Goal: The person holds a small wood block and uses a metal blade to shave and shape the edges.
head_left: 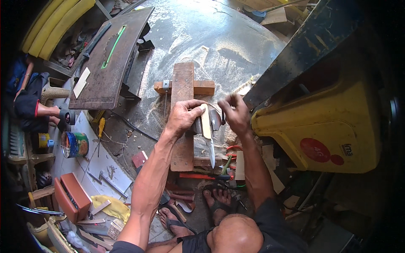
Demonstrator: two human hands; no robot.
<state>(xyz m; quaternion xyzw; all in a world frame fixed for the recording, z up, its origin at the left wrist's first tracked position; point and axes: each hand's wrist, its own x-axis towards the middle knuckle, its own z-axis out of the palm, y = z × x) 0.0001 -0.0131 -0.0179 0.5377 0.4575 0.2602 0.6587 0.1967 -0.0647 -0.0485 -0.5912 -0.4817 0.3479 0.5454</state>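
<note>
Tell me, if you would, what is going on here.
A person is handling a knife: the left hand holds it by its pale handle, with the blade pointing back toward the person. The right hand is curled just to the right of the handle; whether it grips anything is unclear. The knife is over the right side of a plank, and a yellow screwdriver lies off to the left.
</note>
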